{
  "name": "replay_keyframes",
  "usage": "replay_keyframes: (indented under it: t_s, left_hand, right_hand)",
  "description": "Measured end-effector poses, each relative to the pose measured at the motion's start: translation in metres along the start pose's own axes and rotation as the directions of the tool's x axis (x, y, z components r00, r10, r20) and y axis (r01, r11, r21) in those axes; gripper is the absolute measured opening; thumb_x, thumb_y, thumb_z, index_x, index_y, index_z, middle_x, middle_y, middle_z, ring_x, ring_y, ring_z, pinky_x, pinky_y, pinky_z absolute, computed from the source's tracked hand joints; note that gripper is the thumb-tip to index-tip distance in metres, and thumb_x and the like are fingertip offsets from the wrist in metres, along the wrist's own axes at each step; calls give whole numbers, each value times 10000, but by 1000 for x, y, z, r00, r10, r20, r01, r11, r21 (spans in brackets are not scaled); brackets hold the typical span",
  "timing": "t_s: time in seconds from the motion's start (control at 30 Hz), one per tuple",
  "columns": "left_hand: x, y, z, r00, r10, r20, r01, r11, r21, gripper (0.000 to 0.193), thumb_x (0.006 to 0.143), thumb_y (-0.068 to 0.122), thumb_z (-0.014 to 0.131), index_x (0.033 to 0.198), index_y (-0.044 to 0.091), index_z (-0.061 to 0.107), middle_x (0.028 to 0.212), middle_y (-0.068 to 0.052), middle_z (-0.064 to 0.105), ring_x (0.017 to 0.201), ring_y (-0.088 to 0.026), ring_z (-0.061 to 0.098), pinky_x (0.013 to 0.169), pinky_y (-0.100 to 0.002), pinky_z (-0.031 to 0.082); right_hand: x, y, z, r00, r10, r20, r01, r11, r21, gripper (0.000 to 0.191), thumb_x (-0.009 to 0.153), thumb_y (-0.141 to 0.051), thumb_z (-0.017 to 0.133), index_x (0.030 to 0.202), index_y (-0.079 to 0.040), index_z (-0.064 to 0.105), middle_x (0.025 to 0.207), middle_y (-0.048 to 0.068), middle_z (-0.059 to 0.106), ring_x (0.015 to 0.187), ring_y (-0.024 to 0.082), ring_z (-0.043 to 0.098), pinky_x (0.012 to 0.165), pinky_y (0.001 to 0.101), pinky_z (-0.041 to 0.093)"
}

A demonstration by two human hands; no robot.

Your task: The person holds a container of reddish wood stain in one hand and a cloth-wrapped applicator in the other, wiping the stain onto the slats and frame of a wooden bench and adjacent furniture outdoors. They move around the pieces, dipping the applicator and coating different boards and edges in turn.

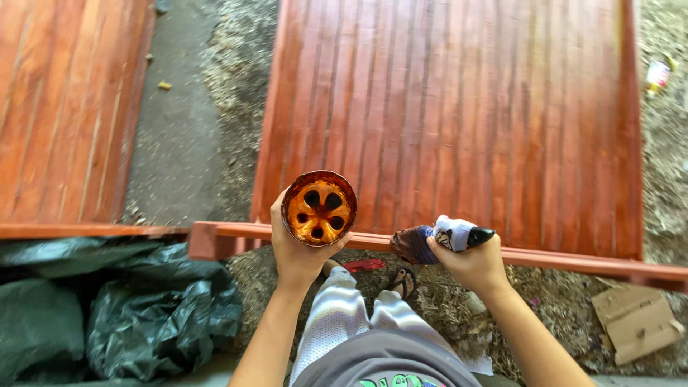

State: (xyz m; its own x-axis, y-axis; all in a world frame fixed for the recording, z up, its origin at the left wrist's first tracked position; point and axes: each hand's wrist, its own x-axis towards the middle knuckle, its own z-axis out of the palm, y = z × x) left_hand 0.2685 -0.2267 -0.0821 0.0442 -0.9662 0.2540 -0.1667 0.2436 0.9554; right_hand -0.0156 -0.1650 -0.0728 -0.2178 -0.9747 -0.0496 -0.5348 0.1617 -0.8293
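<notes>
My left hand (pixel 297 247) grips a small round tin (pixel 319 208) whose inside is coated with orange-brown varnish and shows dark hollows. My right hand (pixel 469 261) holds a paintbrush (pixel 437 238) with dark, wet bristles pointing left and a black handle tip on the right. Both are held over the near rail (pixel 566 261) of a large reddish-brown slatted wooden panel (pixel 459 115) that lies on the ground. The panel's surface looks glossy and freshly stained.
A second stained slatted panel (pixel 64 107) lies to the left, across a strip of concrete (pixel 179 136). Dark green plastic sheeting (pixel 122 308) is bunched at lower left. A cardboard scrap (pixel 634 319) lies at lower right on sawdust-strewn ground. My sandalled foot (pixel 403 281) shows below the rail.
</notes>
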Motion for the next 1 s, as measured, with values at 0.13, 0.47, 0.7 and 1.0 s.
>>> replay_keyframes:
  t_s: [0.13, 0.47, 0.7, 1.0]
  left_hand:
    - [-20, 16, 52, 999, 14, 39, -14, 1000, 13, 985, 646, 183, 991, 1425, 8, 415, 1335, -135, 577, 1232, -241, 640, 1052, -358, 574]
    - [-88, 65, 172, 980, -12, 197, 27, 997, -75, 935, 631, 161, 1000, 1371, 11, 448, 1250, -115, 635, 1148, -222, 681, 982, -344, 592]
    - [-110, 93, 237, 954, -42, 298, 87, 986, -141, 953, 618, 106, 988, 1389, 18, 435, 1260, -109, 642, 1164, -214, 684, 988, -339, 603]
    - [-128, 121, 295, 917, -43, 396, 93, 990, -108, 983, 576, 85, 988, 1388, 30, 436, 1257, -103, 623, 1174, -212, 664, 1010, -338, 579]
  right_hand:
    - [-18, 30, -53, 997, 7, -83, -8, 1000, -11, 165, 794, -129, 836, 863, -24, 729, 727, -3, 699, 665, 48, 576, 620, 257, 508]
    - [-64, 105, -191, 962, 27, -272, -43, 998, -50, 158, 836, -106, 824, 859, -17, 695, 674, -14, 601, 641, 50, 511, 590, 249, 457]
    - [-87, 161, -268, 894, 80, -440, -100, 995, -22, 219, 829, -107, 829, 792, -20, 632, 698, -43, 589, 646, 50, 523, 614, 244, 480]
    - [-106, 244, -332, 742, 210, -637, -341, 936, -89, 300, 776, -211, 895, 732, -35, 656, 698, 2, 652, 612, 125, 601, 635, 300, 512]
